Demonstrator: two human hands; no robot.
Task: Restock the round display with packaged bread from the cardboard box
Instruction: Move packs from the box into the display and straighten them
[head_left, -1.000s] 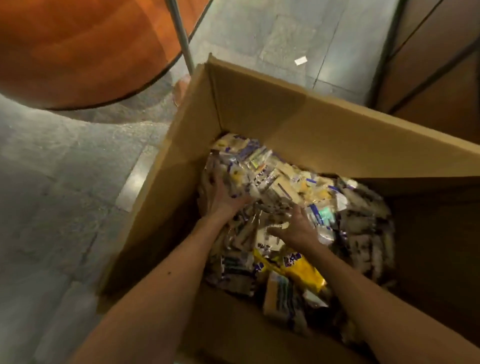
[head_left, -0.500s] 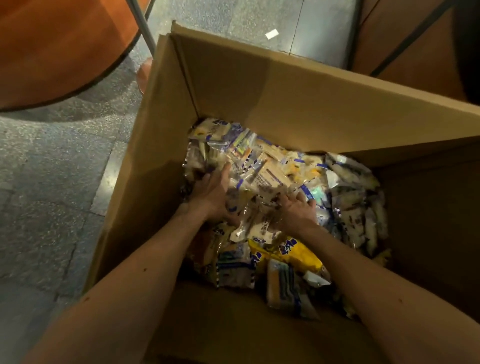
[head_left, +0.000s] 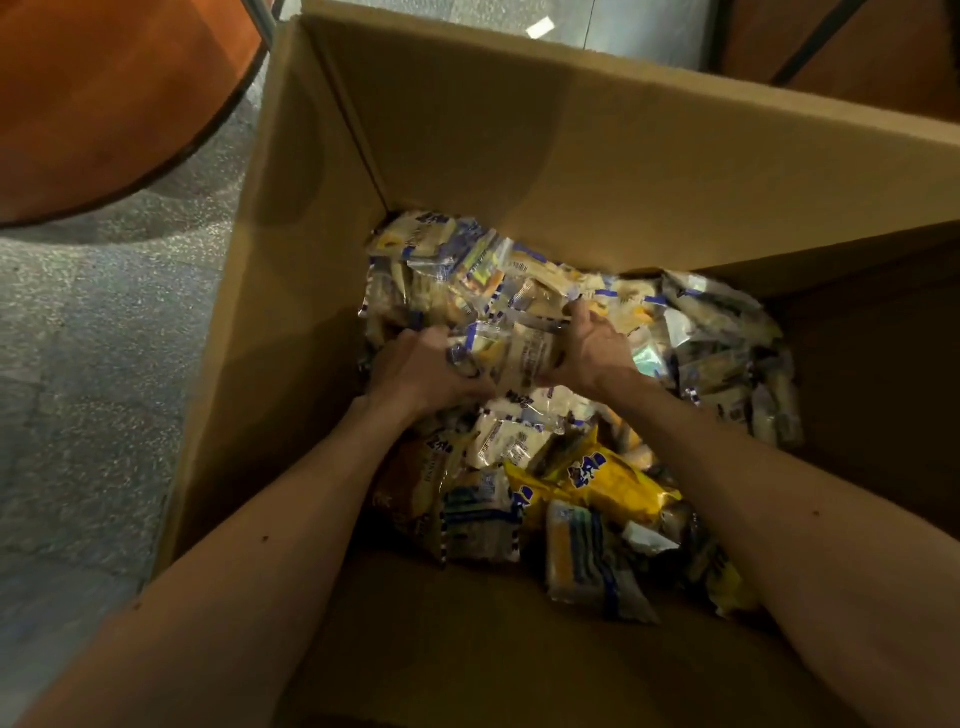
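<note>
Nearest, both forearms reach over the near flap of the cardboard box (head_left: 519, 130), past a yellow packet (head_left: 613, 480) lying loose on the heap. Mid-box, the left hand (head_left: 426, 369) and right hand (head_left: 595, 353) curl inward from either side, squeezing a clutch of bread packets (head_left: 511, 353) between them, with more stock piled around and beneath. The wrappers look slick and only side pressure holds the clutch, so middle packets may slip out on lifting, or the soft bread may be crushed if the squeeze tightens. Farther off, across the floor (head_left: 104, 364), stands the round display (head_left: 104, 93).
</note>
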